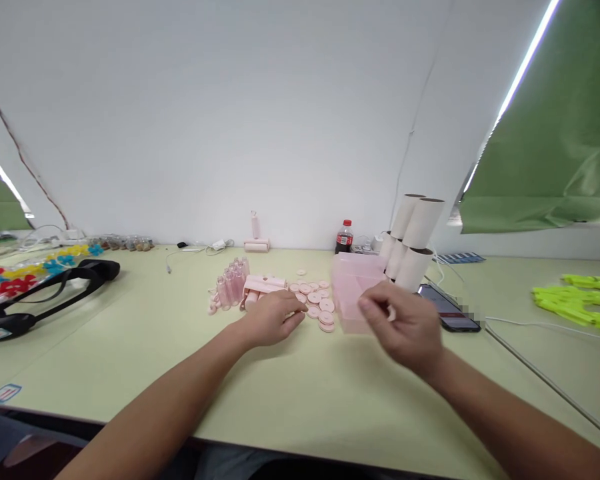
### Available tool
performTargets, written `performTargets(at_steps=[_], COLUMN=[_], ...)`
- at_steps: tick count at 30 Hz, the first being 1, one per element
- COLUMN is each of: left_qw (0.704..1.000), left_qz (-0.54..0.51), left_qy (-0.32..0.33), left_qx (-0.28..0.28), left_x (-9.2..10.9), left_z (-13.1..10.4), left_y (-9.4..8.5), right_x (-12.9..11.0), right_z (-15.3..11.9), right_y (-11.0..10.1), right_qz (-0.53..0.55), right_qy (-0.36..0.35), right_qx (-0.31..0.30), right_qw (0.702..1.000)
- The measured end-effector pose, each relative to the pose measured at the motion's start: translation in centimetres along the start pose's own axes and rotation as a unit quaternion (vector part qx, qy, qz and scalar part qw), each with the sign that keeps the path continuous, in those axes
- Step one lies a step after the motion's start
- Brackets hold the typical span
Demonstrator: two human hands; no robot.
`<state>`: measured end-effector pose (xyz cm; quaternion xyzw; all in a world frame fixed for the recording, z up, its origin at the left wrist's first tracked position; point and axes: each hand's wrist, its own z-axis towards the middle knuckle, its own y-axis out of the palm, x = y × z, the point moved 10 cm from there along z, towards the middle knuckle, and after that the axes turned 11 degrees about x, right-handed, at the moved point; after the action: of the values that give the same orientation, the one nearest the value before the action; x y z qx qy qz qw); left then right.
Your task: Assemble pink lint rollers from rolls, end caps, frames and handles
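My left hand [275, 317] is over the table beside a pile of pale pink discs [326, 305], its fingers apart and nothing seen in it. Just behind it lie pink roller parts [267, 283], with clear pink handles [233, 283] standing to their left. My right hand [405, 327] is raised in front of a translucent pink box [353, 283], its fingers curled; whatever they may hold is hidden. Small pink pieces [213, 305] lie left of the handles.
White cardboard tubes [414, 267], a cola bottle [345, 237] and a phone [450, 308] are at the right. An assembled pink roller [257, 243] stands by the wall. Black glasses-like gear [55, 293] lies left; neon-yellow parts [575, 303] lie far right.
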<state>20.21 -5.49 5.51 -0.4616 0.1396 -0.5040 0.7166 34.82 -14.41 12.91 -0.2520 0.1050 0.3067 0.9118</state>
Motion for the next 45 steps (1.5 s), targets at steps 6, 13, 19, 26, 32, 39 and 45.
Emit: performTargets(at_steps=[6,13,19,26,32,39,45], left_qw=[1.000,0.999,0.998,0.990,0.988,0.984,0.987], left_qz=[-0.019,-0.022,0.017,0.069,0.091,0.116,0.089], left_qy=[0.014,0.024,0.002,-0.016,-0.042,-0.054,-0.112], left_qx=[-0.010,-0.014,-0.065,-0.122,-0.120,-0.127,-0.079], left_x=[0.6,0.9,0.9,1.9,1.6,2.2,2.1], left_z=[-0.1,-0.2,-0.5,-1.2,-0.3,2.2,1.9], left_y=[0.2,0.6,2.5,4.9,5.8,7.3,8.0], right_x=[5.1,13.5,15.8,16.0,13.4,2.9,-0.5], right_z=[8.6,9.4,7.8,7.7,8.8,8.5,0.0], right_y=[-10.8,-8.8,-7.5,-7.2,-9.1,-8.0,-0.4], right_qz=[-0.189,-0.237,-0.187,-0.158,-0.175,-0.028,0.119], right_qy=[0.064,0.284,0.338,0.349,0.279,0.013,-0.075], right_qx=[0.267,0.079,0.081,0.116,0.182,0.262,0.201], right_qw=[0.943,0.926,0.919,0.916,0.926,0.965,0.969])
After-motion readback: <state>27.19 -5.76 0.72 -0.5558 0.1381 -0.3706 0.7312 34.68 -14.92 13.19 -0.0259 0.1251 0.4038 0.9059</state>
